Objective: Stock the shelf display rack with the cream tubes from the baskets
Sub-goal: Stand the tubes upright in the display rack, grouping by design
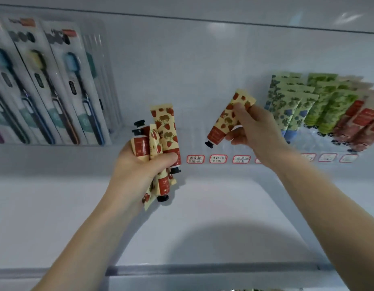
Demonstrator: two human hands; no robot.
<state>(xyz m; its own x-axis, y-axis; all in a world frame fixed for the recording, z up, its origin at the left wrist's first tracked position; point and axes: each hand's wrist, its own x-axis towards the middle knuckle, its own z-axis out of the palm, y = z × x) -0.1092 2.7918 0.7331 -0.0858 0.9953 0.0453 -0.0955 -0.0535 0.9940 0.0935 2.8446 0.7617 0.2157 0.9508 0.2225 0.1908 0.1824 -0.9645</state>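
Observation:
My left hand (137, 166) grips a bundle of several strawberry-print cream tubes (164, 131), some cap up and some cap down, in front of the white shelf. My right hand (252, 127) pinches a single strawberry cream tube (226, 120), tilted with its black cap pointing down-left, above the clear display rack (202, 135). The rack slots under this tube look bare. Further right, the rack holds rows of blue-flower tubes (291, 108), green tubes (331, 103) and red tubes (360, 122).
Packs of toothbrushes (47, 85) stand in a clear holder on the shelf's left. Red-bordered price labels (217, 159) line the rack's front edge. The white shelf board (202, 217) spreads below my hands, with a rail along its near edge.

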